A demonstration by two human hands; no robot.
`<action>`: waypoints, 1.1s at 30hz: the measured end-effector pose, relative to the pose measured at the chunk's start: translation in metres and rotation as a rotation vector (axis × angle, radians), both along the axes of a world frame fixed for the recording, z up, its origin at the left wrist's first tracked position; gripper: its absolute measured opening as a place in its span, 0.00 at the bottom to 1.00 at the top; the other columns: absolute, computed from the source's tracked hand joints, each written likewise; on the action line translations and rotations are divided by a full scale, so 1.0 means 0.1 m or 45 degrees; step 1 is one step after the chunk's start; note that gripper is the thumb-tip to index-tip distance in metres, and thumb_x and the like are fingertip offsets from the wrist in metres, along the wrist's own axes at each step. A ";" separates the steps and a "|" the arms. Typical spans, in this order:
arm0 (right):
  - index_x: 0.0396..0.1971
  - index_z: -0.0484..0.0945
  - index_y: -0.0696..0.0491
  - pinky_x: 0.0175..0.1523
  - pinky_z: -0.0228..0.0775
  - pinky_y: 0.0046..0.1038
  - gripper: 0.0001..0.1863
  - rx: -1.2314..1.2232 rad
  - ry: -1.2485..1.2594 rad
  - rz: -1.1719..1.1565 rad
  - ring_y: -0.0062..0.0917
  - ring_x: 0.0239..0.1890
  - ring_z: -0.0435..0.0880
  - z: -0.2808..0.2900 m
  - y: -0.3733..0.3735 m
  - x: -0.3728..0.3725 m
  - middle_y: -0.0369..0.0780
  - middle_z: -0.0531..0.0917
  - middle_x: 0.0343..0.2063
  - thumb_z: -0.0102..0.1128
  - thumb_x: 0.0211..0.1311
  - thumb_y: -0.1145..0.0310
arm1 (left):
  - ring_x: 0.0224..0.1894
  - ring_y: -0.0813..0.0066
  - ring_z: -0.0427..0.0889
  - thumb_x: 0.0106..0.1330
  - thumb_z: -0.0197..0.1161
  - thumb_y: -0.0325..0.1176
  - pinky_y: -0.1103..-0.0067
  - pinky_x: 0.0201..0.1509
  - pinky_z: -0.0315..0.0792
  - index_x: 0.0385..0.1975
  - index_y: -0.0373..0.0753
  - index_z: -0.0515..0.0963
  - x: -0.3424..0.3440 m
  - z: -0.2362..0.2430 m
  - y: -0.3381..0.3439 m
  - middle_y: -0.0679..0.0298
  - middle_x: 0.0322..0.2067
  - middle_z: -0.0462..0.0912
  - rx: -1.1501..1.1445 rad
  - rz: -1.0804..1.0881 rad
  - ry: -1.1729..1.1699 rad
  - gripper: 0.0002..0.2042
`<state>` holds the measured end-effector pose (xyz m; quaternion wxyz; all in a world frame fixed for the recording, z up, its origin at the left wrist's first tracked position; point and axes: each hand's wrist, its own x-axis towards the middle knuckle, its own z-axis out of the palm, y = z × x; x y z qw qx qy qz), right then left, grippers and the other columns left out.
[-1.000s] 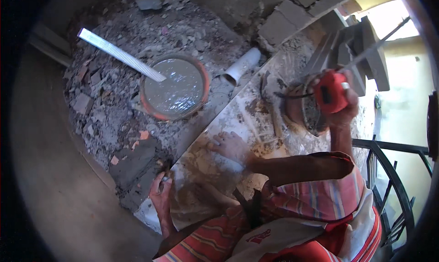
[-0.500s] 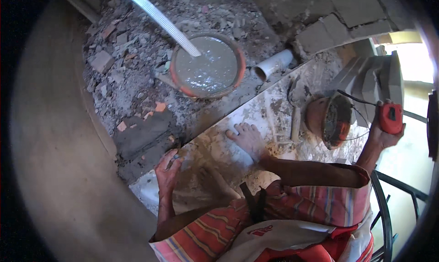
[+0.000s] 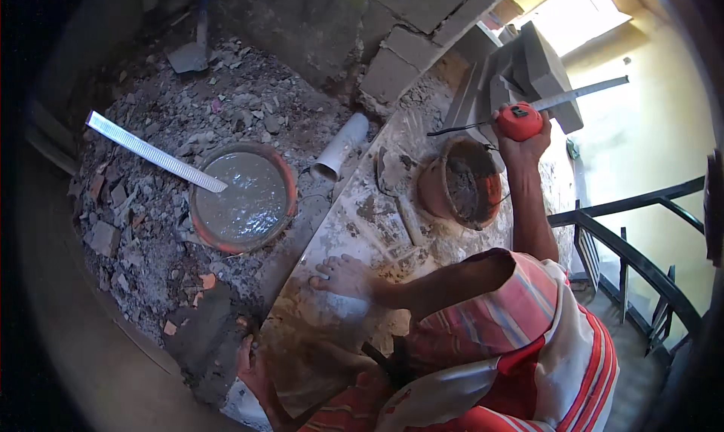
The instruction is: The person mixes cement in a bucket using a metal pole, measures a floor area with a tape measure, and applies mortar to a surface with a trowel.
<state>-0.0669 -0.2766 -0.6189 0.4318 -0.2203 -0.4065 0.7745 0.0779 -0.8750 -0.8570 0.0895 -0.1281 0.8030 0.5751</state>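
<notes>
Gripped in my right hand (image 3: 526,142) is a red tape measure (image 3: 519,121), raised at the right. From it a pale flat strip (image 3: 584,92), like a tape blade, reaches right; a thin dark strip sticks out leftward. My left hand (image 3: 253,368) is low at the left, near the edge of the dusty white slab (image 3: 298,300). Its fingers are bent together, and what they hold, if anything, cannot be made out. Between my hands, my bare foot (image 3: 345,279) rests on the slab. Below the tape measure, an orange-brown bucket (image 3: 437,191) with grey mortar inside leans over.
A round basin (image 3: 290,194) of wet grey mix sits on rubble (image 3: 143,168), with a long ridged white strip (image 3: 151,150) in it. Nearby are a white pipe (image 3: 342,145), a trowel (image 3: 409,221) and a shovel (image 3: 188,57). Grey tiles (image 3: 547,70) lean at the back; black railing (image 3: 641,258) stands right.
The view has swung right, so the basin and bucket appear farther left. My right hand has turned the tape measure, and the pale strip now shows. My left hand appears lower in the picture.
</notes>
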 end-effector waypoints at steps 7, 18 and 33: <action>0.51 0.68 0.55 0.51 0.68 0.53 0.31 -0.192 0.015 -0.049 0.47 0.48 0.74 -0.10 0.05 -0.03 0.53 0.74 0.46 0.51 0.63 0.42 | 0.49 0.55 0.78 0.58 0.63 0.28 0.68 0.57 0.69 0.47 0.27 0.78 -0.02 -0.08 -0.07 0.48 0.46 0.81 -0.204 -0.112 0.030 0.17; 0.48 0.65 0.54 0.45 0.71 0.52 0.31 -0.115 0.004 0.043 0.44 0.41 0.75 -0.11 0.01 -0.05 0.50 0.72 0.42 0.56 0.61 0.42 | 0.48 0.56 0.79 0.58 0.63 0.27 0.69 0.56 0.70 0.48 0.27 0.78 0.00 -0.14 -0.12 0.49 0.45 0.81 -0.046 -0.137 0.075 0.18; 0.50 0.66 0.55 0.49 0.70 0.52 0.31 -0.060 -0.036 0.054 0.45 0.45 0.75 -0.17 0.00 -0.15 0.50 0.73 0.43 0.53 0.62 0.42 | 0.49 0.60 0.78 0.59 0.66 0.30 0.69 0.56 0.70 0.50 0.30 0.78 -0.04 0.04 -0.01 0.52 0.46 0.81 -0.079 -0.147 0.088 0.19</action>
